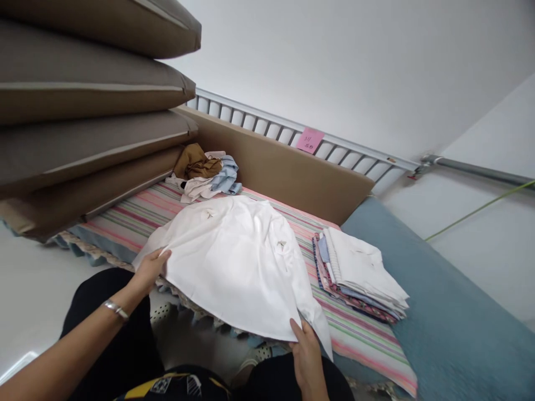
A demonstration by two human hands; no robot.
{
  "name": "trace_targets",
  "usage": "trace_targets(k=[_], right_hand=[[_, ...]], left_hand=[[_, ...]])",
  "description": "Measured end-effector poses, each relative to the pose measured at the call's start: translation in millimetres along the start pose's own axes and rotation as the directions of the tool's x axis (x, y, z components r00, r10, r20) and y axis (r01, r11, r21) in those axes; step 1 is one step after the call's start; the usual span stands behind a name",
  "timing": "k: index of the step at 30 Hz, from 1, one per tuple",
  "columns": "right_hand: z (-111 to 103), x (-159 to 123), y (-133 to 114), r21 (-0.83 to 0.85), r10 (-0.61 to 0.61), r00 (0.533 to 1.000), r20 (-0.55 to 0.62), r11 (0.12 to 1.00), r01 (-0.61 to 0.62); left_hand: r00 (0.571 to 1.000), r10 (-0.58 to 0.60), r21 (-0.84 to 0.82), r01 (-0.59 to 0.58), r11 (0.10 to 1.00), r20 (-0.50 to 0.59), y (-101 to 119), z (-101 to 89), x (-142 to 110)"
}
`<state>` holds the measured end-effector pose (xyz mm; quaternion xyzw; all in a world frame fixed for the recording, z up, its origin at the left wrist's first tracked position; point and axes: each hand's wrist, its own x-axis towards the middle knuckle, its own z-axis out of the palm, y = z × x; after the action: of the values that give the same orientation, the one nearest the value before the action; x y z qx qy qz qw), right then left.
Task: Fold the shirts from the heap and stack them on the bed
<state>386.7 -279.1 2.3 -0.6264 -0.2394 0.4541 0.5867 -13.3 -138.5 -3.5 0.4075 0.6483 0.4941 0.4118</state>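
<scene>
A white garment point(238, 262) lies spread on a striped cloth point(137, 214) over the bed. My left hand point(151, 268) grips the garment's near-left edge, thumb on top and fingers curled under. My right hand point(306, 352) pinches its near-right corner, which hangs over the bed's edge. A silver bracelet point(116, 308) sits on my left wrist. Both hands are closed on the fabric.
A stack of folded clothes point(359, 275) lies to the right on the striped cloth. A pile of unfolded clothes point(204, 175), brown, white and blue, sits at the back. Brown cushions point(83, 106) are stacked at left. A blue mattress point(451, 317) extends right; a cardboard panel point(288, 172) lines the rail.
</scene>
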Motion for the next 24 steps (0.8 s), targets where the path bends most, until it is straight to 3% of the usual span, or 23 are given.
trace_targets(k=[3,5,7,11,14,16,19,20,22,24], right_hand=[[-15,3,9,-0.105,0.055,0.998,-0.042,0.993,-0.059],[-22,5,21,-0.162,0.089,0.993,-0.072,0.982,-0.100],[-26,7,29,-0.216,0.099,0.992,-0.078,0.970,-0.114],[-30,10,25,-0.401,0.149,0.986,-0.080,0.900,-0.169],[-40,19,5,-0.591,0.125,0.984,-0.130,0.787,-0.178],[-51,28,-11,-0.720,-0.088,0.982,-0.170,0.691,-0.062],[-60,43,-23,-0.908,-0.431,0.897,-0.102,0.408,0.092],[-60,47,-23,-0.944,-0.467,0.883,-0.049,0.309,0.112],[-57,54,-19,-0.978,-0.436,0.899,0.045,0.163,0.128],[-55,61,-17,-0.983,-0.368,0.927,0.070,0.132,0.127]], left_hand=[[0.992,-0.118,0.102,0.114,0.988,0.041,-20,-17.5,4],[0.978,-0.200,0.259,0.179,0.949,0.056,-37,-22.3,5],[0.970,-0.229,0.426,0.174,0.888,0.081,-49,-24.3,5],[0.983,-0.094,0.769,-0.063,0.636,0.158,-51,-29.4,8],[0.980,0.077,0.865,-0.199,0.460,0.185,-40,-29.7,5],[0.943,0.252,0.859,-0.307,0.409,0.217,-29,-21.5,0],[0.819,0.451,0.785,-0.522,0.334,0.353,-14,7.0,-8],[0.786,0.471,0.755,-0.575,0.317,0.401,-11,19.6,-11],[0.736,0.470,0.711,-0.647,0.276,0.487,-8,44.8,-16],[0.709,0.421,0.690,-0.687,0.230,0.566,-12,65.1,-19]])
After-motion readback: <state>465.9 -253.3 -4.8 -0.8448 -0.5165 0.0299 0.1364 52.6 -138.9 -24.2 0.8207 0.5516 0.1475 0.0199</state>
